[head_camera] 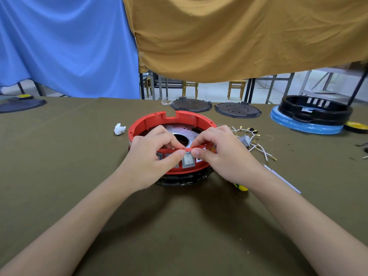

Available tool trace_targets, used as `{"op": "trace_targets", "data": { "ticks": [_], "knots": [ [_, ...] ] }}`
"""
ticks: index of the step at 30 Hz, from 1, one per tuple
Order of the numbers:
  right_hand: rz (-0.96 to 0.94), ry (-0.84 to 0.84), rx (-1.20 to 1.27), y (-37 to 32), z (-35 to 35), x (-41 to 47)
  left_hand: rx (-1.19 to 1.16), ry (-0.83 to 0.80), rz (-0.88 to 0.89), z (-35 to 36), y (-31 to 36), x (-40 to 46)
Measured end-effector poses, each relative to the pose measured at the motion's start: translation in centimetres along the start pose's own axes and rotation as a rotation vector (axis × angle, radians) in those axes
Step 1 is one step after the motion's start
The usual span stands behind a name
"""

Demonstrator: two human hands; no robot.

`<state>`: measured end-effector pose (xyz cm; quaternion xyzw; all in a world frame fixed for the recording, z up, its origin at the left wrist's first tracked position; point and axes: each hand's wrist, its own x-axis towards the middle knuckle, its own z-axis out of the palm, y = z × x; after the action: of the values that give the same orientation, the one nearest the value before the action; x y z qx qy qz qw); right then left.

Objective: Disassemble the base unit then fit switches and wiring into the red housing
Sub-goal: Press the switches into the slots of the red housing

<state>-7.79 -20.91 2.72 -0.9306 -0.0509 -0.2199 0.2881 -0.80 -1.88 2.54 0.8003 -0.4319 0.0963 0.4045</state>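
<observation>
Pinching red housing (157,121) rim, switch (188,160) upright

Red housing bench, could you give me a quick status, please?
Both hands, left and right, pinching red housing near rim. Grey switch seated. Wiring loose beside it.

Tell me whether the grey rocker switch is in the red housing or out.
In. The grey rocker switch sits in the near wall of the red housing, with both hands pinching the rim above it.

white crumpled wad (119,129) on olive tablecloth (59,156); blue curtain (69,46) behind.
</observation>
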Motion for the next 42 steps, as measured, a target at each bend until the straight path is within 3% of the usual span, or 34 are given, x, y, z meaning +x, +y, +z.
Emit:
{"op": "trace_targets", "data": {
  "ticks": [10,18,37,42],
  "knots": [
    [-0.030,-0.023,-0.015,0.5,-0.3,-0.5,0.048,-0.004,0.049,-0.4,-0.2,-0.3],
    [-0.089,-0.111,-0.155,1.2,-0.6,-0.9,0.479,-0.123,0.042,-0.9,-1.4,-0.4],
    [-0.082,-0.079,-0.218,0.9,-0.1,-0.6,0.536,-0.062,0.067,-0.3,-1.8,-0.3],
    [-0.105,-0.020,-0.332,0.6,0.2,-0.4,0.541,-0.023,0.062,0.0,-1.9,-0.2]
  ]
}}
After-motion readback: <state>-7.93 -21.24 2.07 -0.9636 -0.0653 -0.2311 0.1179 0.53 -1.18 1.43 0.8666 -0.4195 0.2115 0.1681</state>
